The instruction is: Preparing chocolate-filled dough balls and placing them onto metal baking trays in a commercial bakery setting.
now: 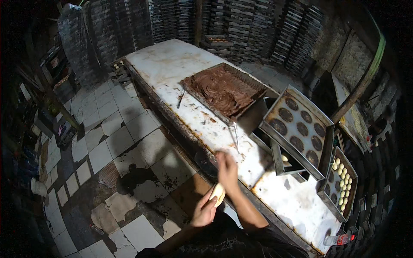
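Close to my body, my left hand (204, 213) is closed around a pale, flattened piece of dough (218, 195). My right hand (227, 171) is just above it, over the near edge of the table, with its fingers blurred; whether they hold anything cannot be made out. Beyond the right hand, a thin stick-like tool (235, 136) lies on the white tabletop (167, 92). Thick brown paste (221, 89) fills a large rectangular metal tray farther along the table. A second dark, thin tool (180, 99) rests beside that tray's left corner.
To the right, a metal tray (267, 125) with round dark marks sits tilted on other trays. Past it, another tray (353, 189) holds several small pale dough pieces (343, 187). A clear bottle (337, 240) with a red cap lies near the table's right end. Broken tiles (99, 155) cover the floor at left.
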Demonstrator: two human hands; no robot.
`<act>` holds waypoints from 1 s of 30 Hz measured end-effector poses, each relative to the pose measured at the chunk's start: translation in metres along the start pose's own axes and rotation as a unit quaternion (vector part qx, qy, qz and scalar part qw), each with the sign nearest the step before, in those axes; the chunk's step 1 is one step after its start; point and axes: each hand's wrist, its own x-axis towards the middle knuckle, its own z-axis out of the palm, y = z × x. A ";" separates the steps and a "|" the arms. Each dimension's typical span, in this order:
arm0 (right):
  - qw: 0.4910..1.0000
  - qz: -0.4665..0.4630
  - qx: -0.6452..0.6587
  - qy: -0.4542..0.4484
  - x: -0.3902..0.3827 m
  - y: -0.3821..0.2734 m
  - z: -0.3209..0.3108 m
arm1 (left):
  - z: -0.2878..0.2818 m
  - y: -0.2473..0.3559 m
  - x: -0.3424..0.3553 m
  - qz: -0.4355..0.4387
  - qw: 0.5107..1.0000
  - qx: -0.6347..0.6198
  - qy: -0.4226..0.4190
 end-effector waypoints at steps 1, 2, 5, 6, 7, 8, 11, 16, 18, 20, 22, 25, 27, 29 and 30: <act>0.998 0.000 -0.019 0.059 0.033 0.023 0.003 | -0.007 0.007 0.009 -0.039 0.998 -0.040 -0.018; 0.993 0.003 -0.034 0.117 0.062 0.052 0.002 | -0.019 0.015 0.019 -0.078 0.993 -0.076 -0.033; 0.939 -0.030 -0.287 0.186 0.112 0.123 0.000 | -0.045 0.013 0.056 -0.108 0.987 -0.106 -0.049; 0.945 0.036 -0.281 0.165 0.121 0.133 0.002 | -0.051 0.011 0.072 -0.129 0.982 -0.133 -0.044; 0.942 0.058 -0.278 0.181 0.127 0.144 0.006 | -0.061 0.000 0.098 -0.119 0.992 -0.034 -0.016; 0.942 0.064 -0.278 0.175 0.126 0.148 0.011 | -0.061 0.002 0.120 -0.144 0.989 0.026 0.026; 0.973 0.070 -0.154 0.156 0.108 0.126 0.026 | -0.080 -0.020 0.175 -0.101 0.985 0.131 0.037; 0.937 -0.067 -0.337 0.061 0.201 0.089 0.021 | -0.028 0.016 0.219 -0.101 0.947 0.267 -0.146; 0.863 0.025 -0.503 -0.042 0.258 0.089 0.011 | -0.012 0.057 0.241 -0.186 0.944 0.184 -0.202; 0.799 0.043 -0.585 -0.132 0.292 0.100 0.016 | -0.019 0.088 0.263 -0.291 0.942 0.047 -0.163; 0.719 0.069 -0.654 -0.224 0.303 0.107 0.025 | -0.053 0.096 0.289 -0.303 0.939 0.054 -0.155; 0.686 0.115 -0.651 -0.303 0.289 0.089 0.052 | -0.086 0.117 0.324 -0.275 0.948 -0.030 -0.157; 0.765 0.143 -0.582 -0.237 0.289 0.064 0.045 | -0.088 0.133 0.349 -0.271 0.947 -0.072 -0.155; 0.886 0.132 -0.425 -0.128 0.289 0.029 0.048 | -0.085 0.139 0.365 -0.279 0.946 -0.140 -0.093; 0.930 0.105 -0.338 -0.103 0.285 0.014 0.058 | -0.082 0.144 0.374 -0.256 0.951 -0.154 -0.085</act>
